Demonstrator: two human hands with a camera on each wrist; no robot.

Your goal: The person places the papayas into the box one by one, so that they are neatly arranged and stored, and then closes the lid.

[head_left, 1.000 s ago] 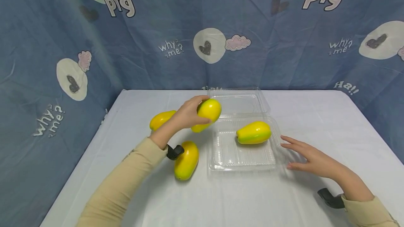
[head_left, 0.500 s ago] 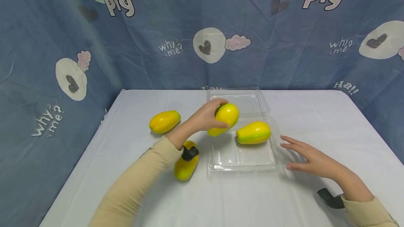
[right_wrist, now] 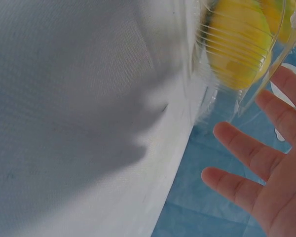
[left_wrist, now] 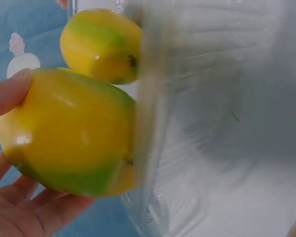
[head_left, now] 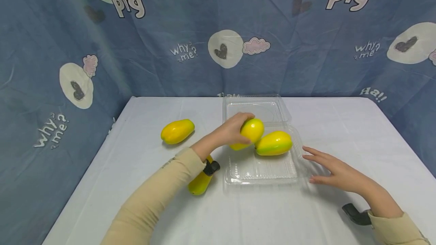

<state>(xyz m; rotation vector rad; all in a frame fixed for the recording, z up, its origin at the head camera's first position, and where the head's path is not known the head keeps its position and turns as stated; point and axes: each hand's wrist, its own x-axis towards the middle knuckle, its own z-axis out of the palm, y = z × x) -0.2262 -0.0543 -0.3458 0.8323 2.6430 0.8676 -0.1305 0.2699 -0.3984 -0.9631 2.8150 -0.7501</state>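
My left hand [head_left: 232, 131] grips a yellow-green papaya [head_left: 253, 131], thumb on one side and fingers round the other. It holds this fruit over the left part of a clear plastic clamshell box [head_left: 262, 171]. Inside the box lies another papaya [head_left: 274, 143], close beside the held one. From the left wrist, the held papaya [left_wrist: 74, 133] appears near the box wall, the other papaya [left_wrist: 101, 47] behind it. My right hand [head_left: 340, 171] is just right of the box with spread fingers, holding nothing. In the right wrist view its fingertips [right_wrist: 224, 133] point toward the box.
The box's lid [head_left: 255, 110] lies folded back toward the far table edge. One papaya [head_left: 178, 131] rests on the white tablecloth [head_left: 272, 218] at the left. A further papaya [head_left: 199, 184] lies nearer, partly hidden by my left wrist strap. A blue printed cloth [head_left: 170, 75] hangs behind.
My left hand has carried its papaya rightward from the box's left edge to beside the papaya inside, lowering slightly. The right hand has stayed in place.
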